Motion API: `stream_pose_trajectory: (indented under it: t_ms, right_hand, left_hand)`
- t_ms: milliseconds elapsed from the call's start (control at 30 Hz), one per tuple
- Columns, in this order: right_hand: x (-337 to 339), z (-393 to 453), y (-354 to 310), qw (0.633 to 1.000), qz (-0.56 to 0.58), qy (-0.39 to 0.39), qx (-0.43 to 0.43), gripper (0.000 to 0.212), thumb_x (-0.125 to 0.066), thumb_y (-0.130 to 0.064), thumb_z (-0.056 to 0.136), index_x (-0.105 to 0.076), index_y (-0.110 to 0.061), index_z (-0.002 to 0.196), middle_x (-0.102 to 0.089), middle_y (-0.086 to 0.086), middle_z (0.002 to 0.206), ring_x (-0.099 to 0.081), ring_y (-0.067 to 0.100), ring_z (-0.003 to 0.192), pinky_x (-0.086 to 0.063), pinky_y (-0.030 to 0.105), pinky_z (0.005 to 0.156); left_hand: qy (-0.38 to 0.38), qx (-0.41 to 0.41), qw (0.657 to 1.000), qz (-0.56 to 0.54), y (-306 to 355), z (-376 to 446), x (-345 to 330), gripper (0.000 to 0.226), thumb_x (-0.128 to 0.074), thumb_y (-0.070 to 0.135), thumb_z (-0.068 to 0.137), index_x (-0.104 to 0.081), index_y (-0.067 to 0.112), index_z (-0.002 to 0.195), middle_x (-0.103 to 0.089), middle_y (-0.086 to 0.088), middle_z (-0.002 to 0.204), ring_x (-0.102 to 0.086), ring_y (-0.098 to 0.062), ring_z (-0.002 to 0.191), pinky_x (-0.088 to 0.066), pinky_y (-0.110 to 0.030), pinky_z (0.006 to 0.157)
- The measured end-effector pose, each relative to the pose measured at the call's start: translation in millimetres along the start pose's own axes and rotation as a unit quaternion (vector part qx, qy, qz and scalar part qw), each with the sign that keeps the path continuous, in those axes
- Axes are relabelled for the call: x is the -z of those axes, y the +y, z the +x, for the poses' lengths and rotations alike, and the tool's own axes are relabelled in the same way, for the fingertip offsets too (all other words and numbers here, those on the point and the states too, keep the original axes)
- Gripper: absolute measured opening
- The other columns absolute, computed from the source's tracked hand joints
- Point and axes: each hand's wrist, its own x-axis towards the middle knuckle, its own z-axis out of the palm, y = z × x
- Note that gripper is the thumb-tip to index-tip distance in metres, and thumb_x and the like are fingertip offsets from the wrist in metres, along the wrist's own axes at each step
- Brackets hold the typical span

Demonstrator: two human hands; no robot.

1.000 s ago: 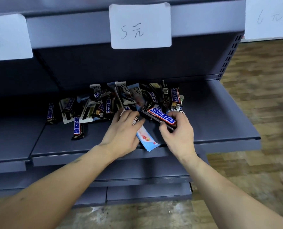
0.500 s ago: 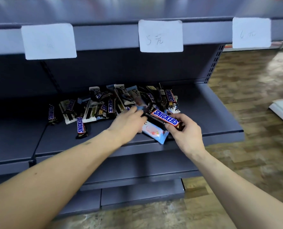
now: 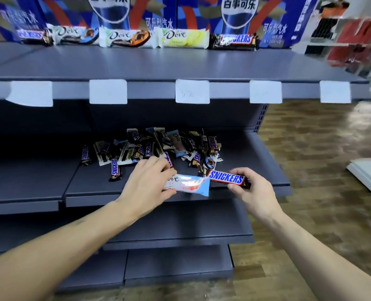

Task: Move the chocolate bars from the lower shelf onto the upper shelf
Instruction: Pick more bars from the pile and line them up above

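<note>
I log: left hand (image 3: 146, 183) grips Dove bar (image 3: 188, 184) | right hand (image 3: 252, 187) grips Snickers bar (image 3: 226, 177) | both over lower shelf (image 3: 273, 170) front.

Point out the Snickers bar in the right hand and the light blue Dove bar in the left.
Snickers bar (image 3: 226, 178), head view, middle of the blue lettering.
Dove bar (image 3: 191, 184), head view, pale wrapper beyond the fingers.

snickers bar (image 3: 226, 178) and pale blue dove bar (image 3: 190, 184) held level above lower shelf (image 3: 267, 168).
</note>
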Motion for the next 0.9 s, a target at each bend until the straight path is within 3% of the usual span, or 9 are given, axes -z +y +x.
stream_pose_trajectory:
  t_ms: [133,267,367,533,700,900]
  right_hand:
    - [28.4,-23.6,-17.0,0.999,-0.011,-0.001,0.053,0.028,-0.074,-0.017,0.083,-0.064,-0.034,0.102,-0.067,-0.021,0.096,-0.060,0.001,0.090,-0.042,0.015,0.077]
    - [57.5,-40.5,-42.9,0.996,0.008,0.025,0.087,0.031,-0.078,-0.012,0.079,-0.070,-0.032,0.101,-0.070,-0.021,0.098,-0.060,-0.009,0.086,-0.040,0.001,0.073]
    - [76.7,-47.6,-64.7,0.994,0.010,0.038,0.106,0.030,-0.078,-0.013,0.076,-0.073,-0.033,0.098,-0.069,-0.024,0.089,-0.060,-0.011,0.080,-0.039,0.001,0.068]
    - [104.0,-53.1,-98.8,0.987,0.016,0.035,0.158,0.028,-0.082,-0.017,0.073,-0.073,-0.034,0.094,-0.069,-0.024,0.080,-0.060,-0.005,0.072,-0.041,0.005,0.065]
    - [130.3,-36.9,-137.5,0.972,-0.043,0.038,0.229,0.030,-0.083,-0.028,0.072,-0.070,-0.040,0.096,-0.063,-0.029,0.085,-0.055,-0.002,0.087,-0.041,0.017,0.076]
    - [137.8,1.0,-175.1,0.955,-0.123,0.071,0.260,0.030,-0.077,-0.039,0.078,-0.066,-0.039,0.106,-0.061,-0.018,0.090,-0.048,0.005,0.099,-0.041,0.025,0.075]
  left_hand:
    - [0.015,0.023,0.999,-0.031,16.6,-15.7,41.5,0.045,-0.069,0.052,0.075,-0.066,0.024,0.111,-0.054,0.009,0.097,-0.047,-0.015,0.088,-0.028,-0.025,0.075]
    - [0.028,0.018,0.999,-0.019,32.7,-26.0,82.3,0.049,-0.068,0.056,0.076,-0.066,0.024,0.113,-0.055,0.010,0.098,-0.048,-0.014,0.087,-0.032,-0.027,0.077]
    - [0.039,0.005,0.999,-0.008,44.0,-30.7,109.0,0.050,-0.068,0.057,0.075,-0.066,0.024,0.113,-0.054,0.010,0.097,-0.048,-0.014,0.086,-0.036,-0.029,0.078]
    - [0.073,-0.004,0.997,0.018,53.4,-34.8,150.9,0.052,-0.063,0.060,0.076,-0.065,0.025,0.114,-0.055,0.009,0.098,-0.048,-0.015,0.087,-0.036,-0.030,0.079]
    - [0.122,-0.001,0.990,0.065,44.4,-32.8,195.9,0.058,-0.049,0.063,0.076,-0.064,0.023,0.116,-0.057,0.006,0.097,-0.052,-0.019,0.086,-0.042,-0.035,0.079]
    - [0.140,0.021,0.985,0.098,12.2,-18.0,233.0,0.049,-0.064,0.057,0.076,-0.064,0.025,0.113,-0.056,0.007,0.096,-0.052,-0.019,0.087,-0.045,-0.036,0.080]
